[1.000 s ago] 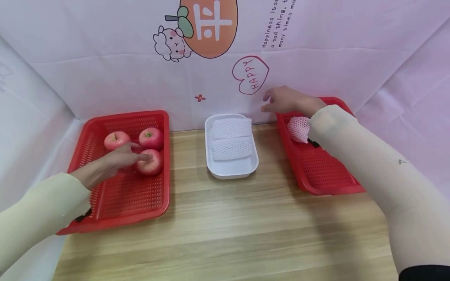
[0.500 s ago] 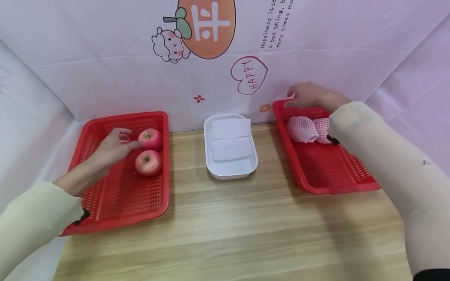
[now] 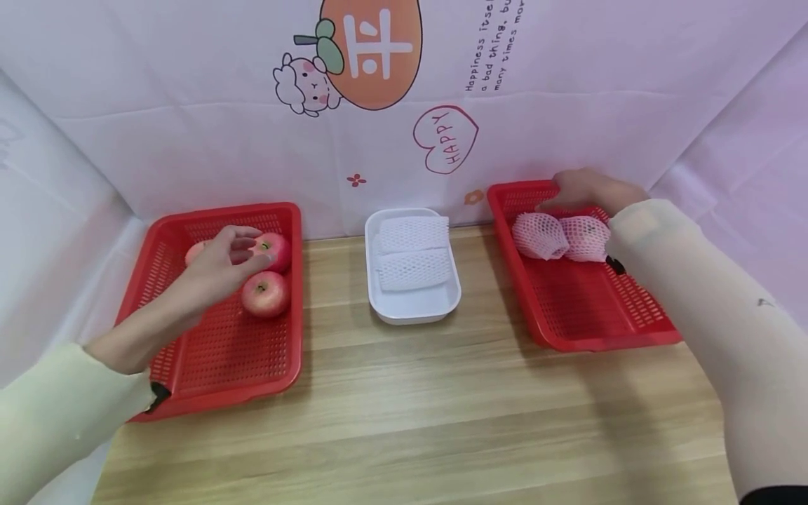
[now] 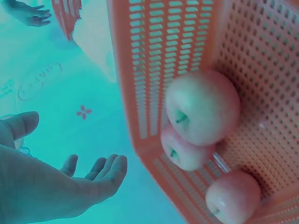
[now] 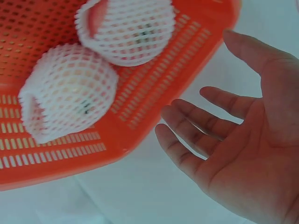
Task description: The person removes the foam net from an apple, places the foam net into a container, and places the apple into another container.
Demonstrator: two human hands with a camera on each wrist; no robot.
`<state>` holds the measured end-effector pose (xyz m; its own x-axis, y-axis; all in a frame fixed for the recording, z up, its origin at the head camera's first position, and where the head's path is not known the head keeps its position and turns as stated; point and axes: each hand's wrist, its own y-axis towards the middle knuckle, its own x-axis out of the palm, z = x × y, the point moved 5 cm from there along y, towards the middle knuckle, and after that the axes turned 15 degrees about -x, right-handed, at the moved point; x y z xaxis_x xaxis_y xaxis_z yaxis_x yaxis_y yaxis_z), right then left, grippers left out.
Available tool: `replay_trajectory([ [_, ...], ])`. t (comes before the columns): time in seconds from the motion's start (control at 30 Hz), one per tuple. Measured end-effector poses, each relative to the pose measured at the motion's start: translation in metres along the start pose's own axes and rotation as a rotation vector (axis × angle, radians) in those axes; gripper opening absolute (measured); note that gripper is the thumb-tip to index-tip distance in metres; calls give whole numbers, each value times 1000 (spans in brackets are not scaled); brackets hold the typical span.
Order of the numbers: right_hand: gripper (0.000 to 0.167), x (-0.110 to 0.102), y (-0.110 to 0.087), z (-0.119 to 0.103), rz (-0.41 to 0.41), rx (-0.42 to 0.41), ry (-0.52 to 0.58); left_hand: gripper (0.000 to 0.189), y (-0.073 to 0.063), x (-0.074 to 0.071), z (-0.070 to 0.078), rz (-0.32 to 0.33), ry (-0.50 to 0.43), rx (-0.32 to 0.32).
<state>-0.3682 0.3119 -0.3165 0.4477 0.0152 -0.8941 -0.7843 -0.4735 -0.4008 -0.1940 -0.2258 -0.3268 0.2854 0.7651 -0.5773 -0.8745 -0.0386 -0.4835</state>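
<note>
My left hand (image 3: pixel 222 270) hovers over the left red basket (image 3: pixel 246 384), its fingers relaxed and slightly bent, holding nothing. Below it are three red apples: the front apple (image 3: pixel 265 294), one behind it, and a partly covered apple (image 3: pixel 194 251) farther left. In the left wrist view the nearest apple (image 4: pixel 203 109) is clear of the hand. My right hand (image 3: pixel 582 191) is over the back of the right red basket (image 3: pixel 606 344), with nothing in its loosely spread fingers (image 5: pixel 187 128). Two apples in white foam nets, a left one (image 5: pixel 70 93) and a right one (image 5: pixel 135 32), lie in that basket.
Between the baskets stands a white tray (image 3: pixel 413 308) bearing two flat foam nets (image 3: pixel 414 272). All rest on a wooden table (image 3: pixel 404 414). A printed white cloth (image 3: pixel 208 154) hangs right behind them, with more cloth along both sides.
My left hand has lifted away from the front apple and shifted back. My right hand has moved right and lowered towards the basket, bringing the second netted apple into sight.
</note>
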Motion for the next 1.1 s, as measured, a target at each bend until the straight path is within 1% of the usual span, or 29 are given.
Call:
replay_trajectory([
  [0.03,70,2,-1,2,-1,14,14,80,-2,3,1,-10,-5,8],
  [0.13,74,10,0,7,-1,9,14,79,-4,11,4,-31,-21,20],
  [0.3,78,27,4,8,22,33,123,81,-7,22,4,-58,-55,21],
  [0.37,77,33,6,8,33,38,167,83,-10,25,4,-67,-53,22],
  [0.47,75,42,10,6,38,43,188,83,-15,31,5,-81,-43,31],
  [0.53,76,46,11,6,48,48,201,81,-19,36,7,-81,-37,52],
  [0.63,82,51,13,6,63,62,220,77,-24,41,9,-84,-33,63],
  [0.7,86,55,14,6,68,78,245,75,-27,45,9,-87,-30,59],
  [0.77,86,59,16,7,64,91,259,74,-29,49,8,-91,-23,48],
  [0.87,78,63,20,9,64,84,229,74,-32,52,8,-94,-14,44],
  [0.93,74,64,23,10,64,73,189,74,-35,54,7,-94,-6,49],
  [1.0,74,64,25,9,62,65,159,72,-37,56,8,-100,-4,55],
  [1.1,85,65,24,9,60,80,191,69,-41,60,9,-112,-12,67],
])
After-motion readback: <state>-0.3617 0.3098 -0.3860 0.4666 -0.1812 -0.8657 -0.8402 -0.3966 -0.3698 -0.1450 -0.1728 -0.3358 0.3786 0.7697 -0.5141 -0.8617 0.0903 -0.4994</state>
